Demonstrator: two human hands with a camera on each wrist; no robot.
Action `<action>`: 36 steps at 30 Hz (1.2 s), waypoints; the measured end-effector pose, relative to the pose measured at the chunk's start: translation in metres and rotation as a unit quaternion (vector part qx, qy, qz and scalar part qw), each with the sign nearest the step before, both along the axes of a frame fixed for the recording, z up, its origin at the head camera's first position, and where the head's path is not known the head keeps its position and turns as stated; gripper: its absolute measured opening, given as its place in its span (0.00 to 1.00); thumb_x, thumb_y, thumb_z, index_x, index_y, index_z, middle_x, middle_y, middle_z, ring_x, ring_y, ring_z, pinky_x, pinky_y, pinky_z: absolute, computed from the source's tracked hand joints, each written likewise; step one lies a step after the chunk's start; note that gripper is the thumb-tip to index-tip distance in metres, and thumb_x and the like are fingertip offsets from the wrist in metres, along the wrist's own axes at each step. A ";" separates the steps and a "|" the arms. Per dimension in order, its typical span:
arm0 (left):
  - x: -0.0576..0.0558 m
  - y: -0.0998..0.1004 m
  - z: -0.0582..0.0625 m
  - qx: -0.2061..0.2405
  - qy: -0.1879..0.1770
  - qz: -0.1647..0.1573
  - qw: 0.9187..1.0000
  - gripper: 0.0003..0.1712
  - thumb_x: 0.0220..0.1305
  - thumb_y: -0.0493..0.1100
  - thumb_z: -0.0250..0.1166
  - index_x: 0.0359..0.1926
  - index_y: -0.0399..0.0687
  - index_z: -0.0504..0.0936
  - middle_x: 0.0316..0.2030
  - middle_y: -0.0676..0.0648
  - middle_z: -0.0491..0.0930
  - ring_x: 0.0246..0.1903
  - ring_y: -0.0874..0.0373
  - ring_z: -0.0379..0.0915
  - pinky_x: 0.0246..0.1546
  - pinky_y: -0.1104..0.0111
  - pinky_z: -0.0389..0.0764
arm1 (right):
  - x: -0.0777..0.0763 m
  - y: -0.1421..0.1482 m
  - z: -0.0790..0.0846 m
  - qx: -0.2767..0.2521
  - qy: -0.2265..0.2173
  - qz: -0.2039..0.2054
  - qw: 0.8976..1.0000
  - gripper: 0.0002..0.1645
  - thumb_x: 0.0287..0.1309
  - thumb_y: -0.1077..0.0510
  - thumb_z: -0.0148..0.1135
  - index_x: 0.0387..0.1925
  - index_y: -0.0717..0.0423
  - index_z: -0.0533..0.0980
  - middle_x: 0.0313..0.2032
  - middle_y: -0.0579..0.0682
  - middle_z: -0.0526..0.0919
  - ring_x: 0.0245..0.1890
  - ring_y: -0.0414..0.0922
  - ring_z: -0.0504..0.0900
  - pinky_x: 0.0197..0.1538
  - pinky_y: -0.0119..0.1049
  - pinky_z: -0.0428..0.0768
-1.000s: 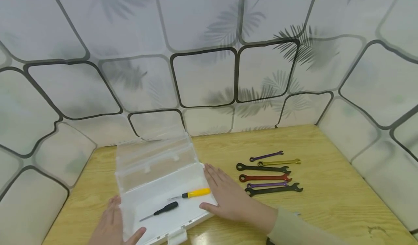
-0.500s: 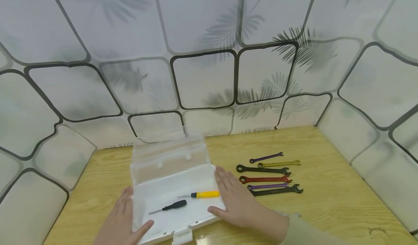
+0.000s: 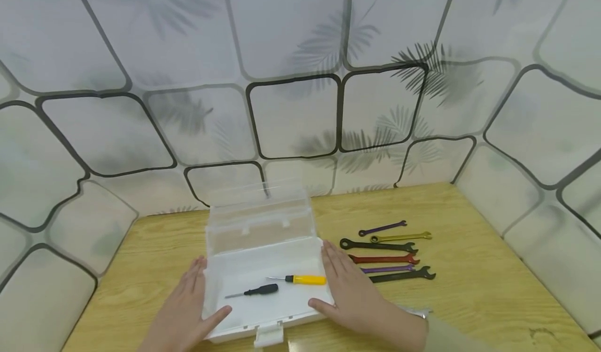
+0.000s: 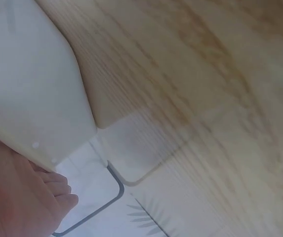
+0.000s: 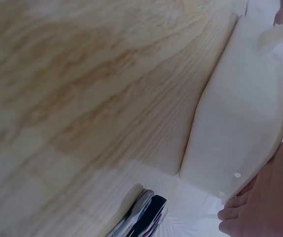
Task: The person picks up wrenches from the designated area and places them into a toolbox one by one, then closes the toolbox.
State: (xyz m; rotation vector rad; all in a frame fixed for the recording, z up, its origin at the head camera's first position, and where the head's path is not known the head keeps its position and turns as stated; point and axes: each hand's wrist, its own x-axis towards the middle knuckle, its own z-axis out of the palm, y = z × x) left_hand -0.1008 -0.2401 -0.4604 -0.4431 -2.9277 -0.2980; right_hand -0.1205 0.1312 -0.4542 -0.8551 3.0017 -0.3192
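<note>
Between six and seven o'clock from the centre of the head view, a white rectangular plastic box [image 3: 263, 261] with a raised clear plastic lid [image 3: 281, 232] sits on the yellowish wood-grain surface [image 3: 474, 274]. Only this view shows the contents: a black-handled screwdriver [image 3: 263, 289] and, toward its two o'clock, a yellow-handled screwdriver [image 3: 307, 280]. At the box's nine o'clock side lies the left hand [image 3: 180, 307], at its three o'clock side the right hand [image 3: 353, 295]; both are spread wide, fingers extended and touching the box, thumbs out over the rim. A white latch [image 3: 269, 335] projects at the box's six o'clock. Beyond the right hand, toward four o'clock, six purple, gold, black and red metal wrenches [image 3: 385, 259] lie in rows. The wrist views reveal the box's smooth outer walls, marked with small pale dots [image 5: 237, 175].
</note>
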 end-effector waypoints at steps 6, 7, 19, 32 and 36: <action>-0.009 0.007 0.008 -0.001 -0.015 -0.006 1.000 0.64 0.65 0.73 0.67 0.75 0.20 0.62 0.79 0.27 0.59 0.79 0.31 0.56 0.76 0.39 0.68 | 0.003 0.004 0.003 -0.003 0.006 -0.011 1.000 0.59 0.74 0.28 0.51 0.81 0.71 0.52 0.84 0.68 0.48 0.85 0.62 0.50 0.85 0.56 0.58; -0.011 0.008 0.009 -0.001 -0.021 -0.008 1.000 0.64 0.65 0.73 0.66 0.76 0.21 0.61 0.80 0.27 0.59 0.80 0.31 0.55 0.76 0.39 0.67 | 0.004 0.005 0.003 -0.001 0.008 -0.014 1.000 0.60 0.74 0.28 0.51 0.81 0.71 0.52 0.84 0.68 0.48 0.85 0.62 0.51 0.85 0.56 0.58; -0.028 0.023 0.013 -0.027 -0.012 -0.035 0.999 0.63 0.66 0.73 0.65 0.76 0.20 0.61 0.78 0.25 0.59 0.79 0.31 0.56 0.79 0.42 0.65 | 0.005 0.019 0.001 0.004 -0.006 -0.046 0.999 0.60 0.74 0.28 0.51 0.82 0.70 0.50 0.84 0.66 0.46 0.85 0.61 0.48 0.86 0.58 0.54; -0.028 0.025 0.009 -0.025 -0.013 -0.034 0.999 0.62 0.67 0.73 0.64 0.75 0.20 0.63 0.78 0.26 0.60 0.79 0.30 0.57 0.78 0.41 0.66 | 0.005 0.025 0.001 -0.006 0.008 -0.040 0.999 0.58 0.75 0.30 0.52 0.82 0.70 0.50 0.85 0.66 0.45 0.86 0.60 0.47 0.86 0.57 0.55; -0.028 0.023 0.010 -0.029 -0.016 -0.035 0.999 0.62 0.68 0.72 0.64 0.76 0.21 0.62 0.79 0.26 0.59 0.79 0.30 0.56 0.79 0.41 0.65 | 0.004 0.023 0.001 -0.012 0.000 -0.040 0.999 0.58 0.75 0.30 0.53 0.82 0.70 0.51 0.84 0.66 0.46 0.86 0.61 0.48 0.86 0.58 0.55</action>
